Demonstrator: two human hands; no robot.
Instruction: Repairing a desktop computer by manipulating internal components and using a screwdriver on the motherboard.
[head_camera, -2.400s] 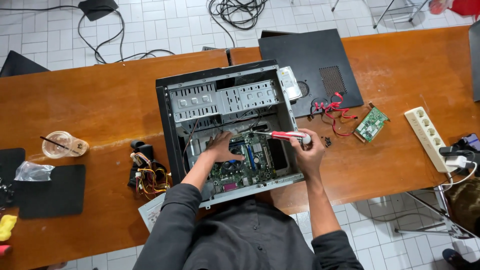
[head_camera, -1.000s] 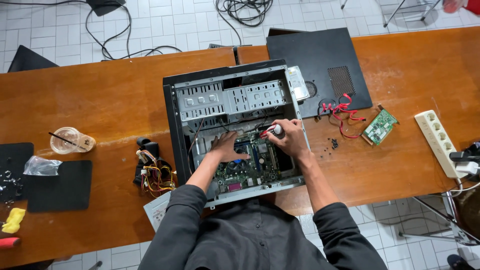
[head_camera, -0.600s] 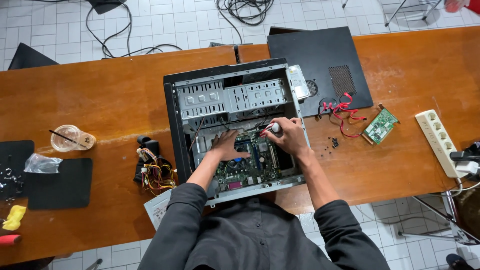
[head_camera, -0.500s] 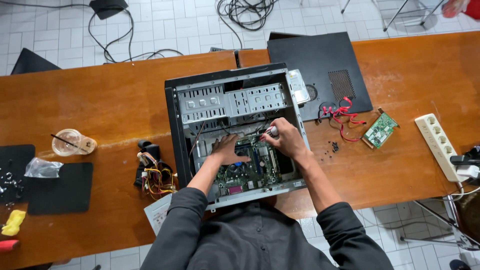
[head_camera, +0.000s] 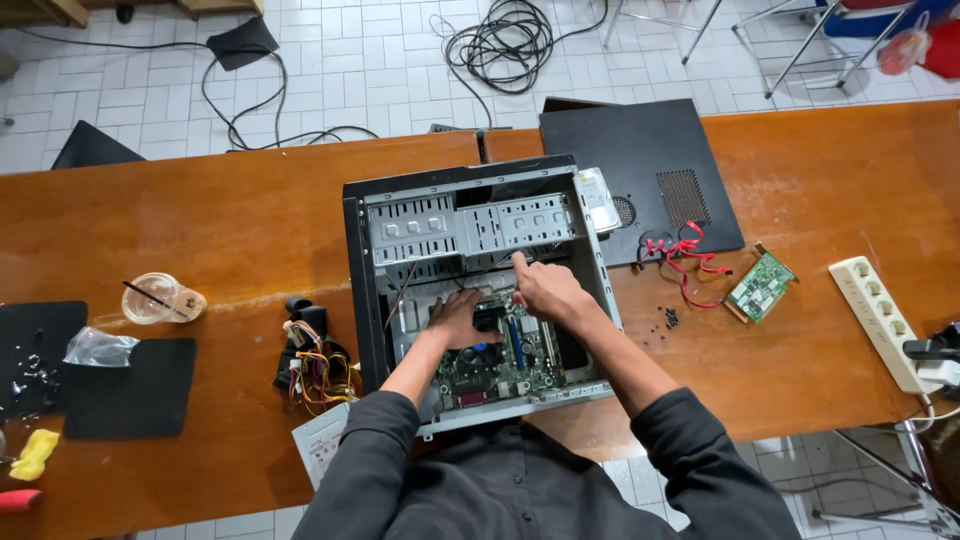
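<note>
From the head view I see my left hand (head_camera: 458, 318) spread flat on the green motherboard (head_camera: 495, 360) inside the boxy grey steel computer case (head_camera: 400, 215) on the glossy wooden table (head_camera: 180, 230), my right hand (head_camera: 545, 290) loosely curled, empty, index finger pointing.

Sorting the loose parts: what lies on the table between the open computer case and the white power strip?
In the head view: red cables, small dark screws and a green circuit card, between case and power strip.
</note>
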